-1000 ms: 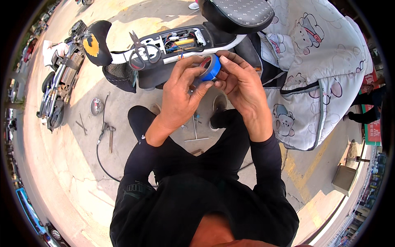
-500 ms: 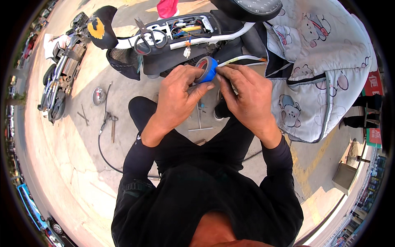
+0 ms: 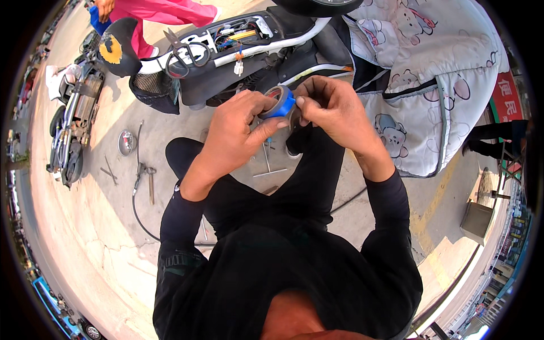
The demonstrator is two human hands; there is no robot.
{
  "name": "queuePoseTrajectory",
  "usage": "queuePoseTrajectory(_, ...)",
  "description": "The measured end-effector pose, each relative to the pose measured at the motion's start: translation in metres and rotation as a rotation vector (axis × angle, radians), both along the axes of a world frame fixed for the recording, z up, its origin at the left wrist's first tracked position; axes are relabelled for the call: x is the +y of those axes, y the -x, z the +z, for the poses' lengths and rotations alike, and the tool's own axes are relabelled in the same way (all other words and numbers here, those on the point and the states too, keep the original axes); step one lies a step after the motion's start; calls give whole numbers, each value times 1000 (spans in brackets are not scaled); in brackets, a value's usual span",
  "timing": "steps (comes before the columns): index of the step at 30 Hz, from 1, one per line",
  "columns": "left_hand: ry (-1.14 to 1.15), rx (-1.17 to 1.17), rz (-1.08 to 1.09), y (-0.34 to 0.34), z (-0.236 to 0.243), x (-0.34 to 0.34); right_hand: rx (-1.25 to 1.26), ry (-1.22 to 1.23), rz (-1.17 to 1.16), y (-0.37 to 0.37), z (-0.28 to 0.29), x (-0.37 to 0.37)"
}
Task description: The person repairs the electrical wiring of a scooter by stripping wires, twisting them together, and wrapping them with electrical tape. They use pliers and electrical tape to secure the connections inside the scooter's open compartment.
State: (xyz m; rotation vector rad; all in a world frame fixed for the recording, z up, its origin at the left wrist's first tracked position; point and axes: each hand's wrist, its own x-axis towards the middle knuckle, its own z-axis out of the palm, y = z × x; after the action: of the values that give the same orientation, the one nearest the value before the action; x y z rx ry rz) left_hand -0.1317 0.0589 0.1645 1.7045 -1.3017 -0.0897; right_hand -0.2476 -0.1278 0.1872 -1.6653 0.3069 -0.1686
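My left hand (image 3: 233,129) grips a roll of blue tape (image 3: 282,107) between thumb and fingers, in front of my chest. The thumb and forefinger of my right hand (image 3: 340,116) pinch at the roll's right edge, apparently on the loose end of the tape. Just beyond both hands stands a scooter with its seat area stripped, showing an open bay of coloured wires (image 3: 243,35). From that bay a white connector (image 3: 238,68) hangs down over the side. Scissors (image 3: 178,45) rest across the scooter's white frame, left of the wires.
A padded grey cover with cartoon prints (image 3: 425,107) drapes the scooter's right end. On the ground lie a hammer (image 3: 151,187), a hose (image 3: 136,207), a metal bowl (image 3: 126,143) and a T-handle tool (image 3: 270,171). Another scooter (image 3: 79,119) is at far left; a person in pink trousers (image 3: 164,11) stands behind.
My right hand has turned and drawn slightly away from the roll, with its fingers curled more. The person in pink has come further into view at upper left. The view has shifted a little.
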Motion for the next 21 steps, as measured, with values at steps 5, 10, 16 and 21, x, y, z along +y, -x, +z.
queuePoseTrajectory(5, -8, 88, -28, -1, -9, -2, -64, 41, 19, 9, -10, -6)
queuePoseTrajectory(10, -108, -42, 9, 0, -14, -2, -211, 463, -32, 20, -16, -8)
queuePoseTrajectory(16, -115, 222, -51, 7, -24, -21, -115, 736, -105, 21, -5, -10)
queuePoseTrajectory(21, -68, 545, -151, -5, -42, -16, -82, 410, -234, 40, -18, -38)
